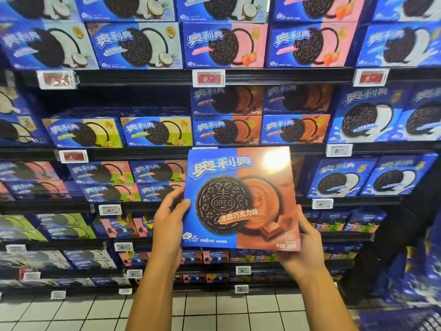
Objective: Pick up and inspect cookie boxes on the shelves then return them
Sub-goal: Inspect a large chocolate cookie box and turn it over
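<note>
A large blue and brown chocolate cookie box (239, 199) is held upright in front of the shelves, its front face toward me. My left hand (169, 220) grips its left edge, thumb on the front. My right hand (304, 242) grips the lower right corner from behind and below. Smaller chocolate boxes (260, 129) of the same flavour sit on the shelf just above and behind it.
Shelves (143, 154) full of blue cookie boxes in several flavours fill the view, with price tags (208, 78) on the rails. White tiled floor (214, 309) lies below. A blurred blue display (415, 283) stands at the right.
</note>
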### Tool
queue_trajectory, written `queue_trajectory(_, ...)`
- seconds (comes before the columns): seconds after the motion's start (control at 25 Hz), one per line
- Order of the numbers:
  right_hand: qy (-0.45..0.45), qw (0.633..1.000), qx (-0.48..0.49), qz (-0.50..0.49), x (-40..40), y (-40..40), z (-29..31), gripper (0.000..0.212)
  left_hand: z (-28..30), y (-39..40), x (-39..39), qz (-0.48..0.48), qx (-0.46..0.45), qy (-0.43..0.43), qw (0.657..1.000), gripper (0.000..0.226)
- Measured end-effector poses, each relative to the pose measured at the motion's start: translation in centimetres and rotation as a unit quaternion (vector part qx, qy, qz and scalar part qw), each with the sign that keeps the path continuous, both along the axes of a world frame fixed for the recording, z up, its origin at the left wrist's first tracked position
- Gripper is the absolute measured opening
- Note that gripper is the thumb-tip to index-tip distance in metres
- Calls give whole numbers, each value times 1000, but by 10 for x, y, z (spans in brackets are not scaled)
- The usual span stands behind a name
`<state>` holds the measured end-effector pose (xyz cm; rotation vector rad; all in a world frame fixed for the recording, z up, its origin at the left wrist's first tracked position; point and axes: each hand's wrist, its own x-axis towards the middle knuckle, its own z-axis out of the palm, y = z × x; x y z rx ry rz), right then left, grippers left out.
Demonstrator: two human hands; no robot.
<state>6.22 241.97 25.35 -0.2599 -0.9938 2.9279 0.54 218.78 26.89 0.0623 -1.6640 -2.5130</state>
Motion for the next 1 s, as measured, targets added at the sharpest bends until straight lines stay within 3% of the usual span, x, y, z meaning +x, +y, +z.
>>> queue_trajectory(0.16,52,995,87,-20,1,-8,8,37,7,14,8,60,-128,35,989,34)
queue_trajectory(0.24,92,982,159,-33,-1,-17,14,35,17,29,16,8,-139,82,987,30)
queue_trajectory(0.36,118,949,289,-50,1,-38,23,38,28,56,25,-132,-102,85,982,15)
queue_trajectory(0.44,136,920,364,-42,4,-53,26,40,23,65,27,-174,-88,84,977,26)
queue_trajectory(0.56,148,897,416,10,4,-67,27,41,11,55,24,-146,-12,76,986,51)
queue_trajectory(0.72,134,895,423,48,0,-57,20,39,-12,27,17,-143,158,-15,977,43)
queue_trajectory(0.92,34,858,511,-38,-16,-16,4,46,-43,-3,16,-155,229,-37,960,39)
queue_trajectory(1.0,11,874,483,-49,-18,-7,0,51,-47,-8,16,-170,244,-40,954,48)
